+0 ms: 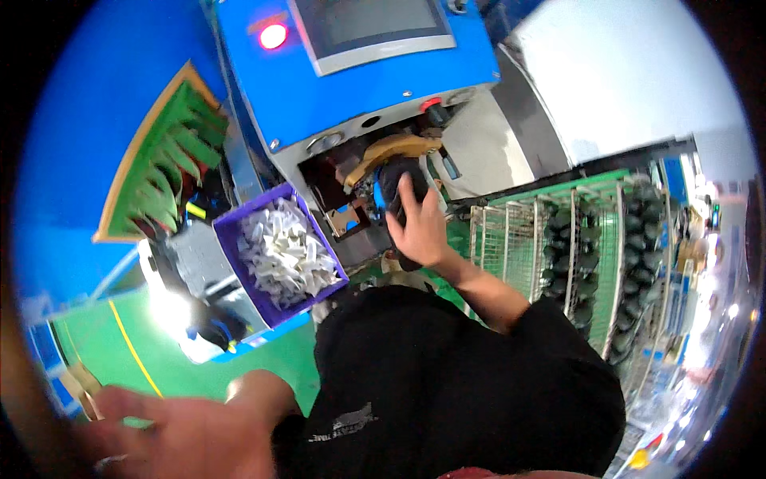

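My right hand [420, 227] lies over a dark, shoe-shaped piece [396, 177] at the mouth of a blue machine [375, 104]. Its thumb and a finger lie along the piece, gripping it; the other fingers are partly hidden. Just beyond the piece sits a curved tan part [391, 149] of the machine, with a small blue patch beside it. My left hand [183, 435] is raised close to the camera at the lower left, blurred. Its fingers are apart and nothing shows in them.
A purple bin [226, 239] of white strips stands left of the machine mouth. A wire rack [538, 239] with dark shoe-shaped pieces stands at the right. The machine carries a screen [375, 24], a lit red lamp [273, 36] and a red knob [432, 106].
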A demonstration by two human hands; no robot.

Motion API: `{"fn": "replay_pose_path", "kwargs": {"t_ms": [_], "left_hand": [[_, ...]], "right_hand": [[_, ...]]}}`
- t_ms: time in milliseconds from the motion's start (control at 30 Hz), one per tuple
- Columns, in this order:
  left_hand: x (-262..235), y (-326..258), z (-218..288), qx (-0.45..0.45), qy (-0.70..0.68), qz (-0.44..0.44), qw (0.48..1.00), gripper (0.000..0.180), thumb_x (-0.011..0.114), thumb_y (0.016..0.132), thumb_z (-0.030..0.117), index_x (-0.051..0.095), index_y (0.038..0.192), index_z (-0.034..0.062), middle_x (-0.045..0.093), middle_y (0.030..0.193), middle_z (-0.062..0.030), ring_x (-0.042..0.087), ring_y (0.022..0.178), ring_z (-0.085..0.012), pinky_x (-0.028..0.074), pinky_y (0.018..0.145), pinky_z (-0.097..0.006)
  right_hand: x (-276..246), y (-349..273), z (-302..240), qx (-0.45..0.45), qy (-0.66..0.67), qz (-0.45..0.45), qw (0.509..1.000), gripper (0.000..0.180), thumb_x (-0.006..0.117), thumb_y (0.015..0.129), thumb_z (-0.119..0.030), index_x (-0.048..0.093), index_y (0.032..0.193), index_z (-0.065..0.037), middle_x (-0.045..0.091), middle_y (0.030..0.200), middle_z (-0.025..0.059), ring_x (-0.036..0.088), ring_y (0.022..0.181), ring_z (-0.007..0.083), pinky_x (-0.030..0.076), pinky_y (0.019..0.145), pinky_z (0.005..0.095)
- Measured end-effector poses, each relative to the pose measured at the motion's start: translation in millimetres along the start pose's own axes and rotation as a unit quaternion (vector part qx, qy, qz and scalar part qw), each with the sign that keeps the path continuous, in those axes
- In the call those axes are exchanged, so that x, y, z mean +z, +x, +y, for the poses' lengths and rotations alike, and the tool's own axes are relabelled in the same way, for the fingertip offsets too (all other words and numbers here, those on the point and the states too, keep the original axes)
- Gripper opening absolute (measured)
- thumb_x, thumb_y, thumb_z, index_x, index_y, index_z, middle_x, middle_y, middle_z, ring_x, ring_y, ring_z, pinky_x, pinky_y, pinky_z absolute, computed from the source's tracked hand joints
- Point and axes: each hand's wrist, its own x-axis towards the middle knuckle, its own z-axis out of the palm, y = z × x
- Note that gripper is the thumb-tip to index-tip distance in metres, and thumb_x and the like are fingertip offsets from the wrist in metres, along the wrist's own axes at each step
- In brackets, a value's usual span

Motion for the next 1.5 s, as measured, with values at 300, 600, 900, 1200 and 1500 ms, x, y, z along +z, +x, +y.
{"fn": "replay_pose_path", "kwargs": {"t_ms": [300,600,900,1200,1500], "left_hand": [[77,-272,-118,-0.819,-0.301,-0.191,0.450,0.077,0.036,0.102,0.069,0.049,0.144,0.0063,0.060,0.136,-0.0184,0.065,0.117,-0.0324,0.052,0.099,-0.045],[59,-343,-115,-0.868,-0.260,-0.277,0.319,0.070,0.051,0.099,0.064,0.054,0.142,0.0089,0.062,0.137,-0.0097,0.062,0.122,-0.0287,0.052,0.104,-0.046],[37,-327,-127,-0.880,-0.146,-0.225,0.391,0.080,0.048,0.099,0.065,0.052,0.144,-0.0010,0.059,0.143,-0.0164,0.060,0.127,-0.0324,0.046,0.111,-0.048],[68,-331,-123,-0.868,-0.069,-0.267,0.413,0.083,0.055,0.096,0.063,0.051,0.143,-0.0051,0.059,0.140,-0.0200,0.062,0.121,-0.0320,0.047,0.107,-0.045],[142,-344,-85,-0.762,0.142,-0.366,0.515,0.063,0.068,0.094,0.047,0.060,0.129,-0.0055,0.065,0.118,-0.0102,0.064,0.100,-0.0207,0.052,0.090,-0.035]], "right_hand": [[-61,-115,-4,-0.015,0.048,0.003,0.999,0.080,0.080,0.075,-0.023,0.051,0.150,-0.031,0.052,0.125,0.0304,0.059,0.102,0.0484,0.052,0.087,0.0509],[-91,-121,18,0.468,0.406,-0.182,0.764,0.104,0.078,0.086,-0.046,0.020,0.164,-0.009,0.059,0.138,0.0223,0.068,0.104,0.0331,0.052,0.093,0.0394],[1,-78,20,0.277,0.743,-0.098,0.601,0.094,0.079,0.079,-0.013,0.033,0.161,-0.009,0.056,0.145,0.0095,0.054,0.128,0.0236,0.043,0.109,0.0373],[-57,-373,137,0.526,0.187,0.114,0.821,0.089,0.074,0.084,-0.027,0.030,0.160,-0.012,0.046,0.148,0.0308,0.051,0.131,0.0490,0.047,0.108,0.0504],[-81,-556,310,0.741,-0.105,0.335,0.573,0.073,0.059,0.100,-0.017,0.020,0.160,-0.002,0.044,0.136,0.0344,0.057,0.109,0.0514,0.050,0.081,0.0570]]}}
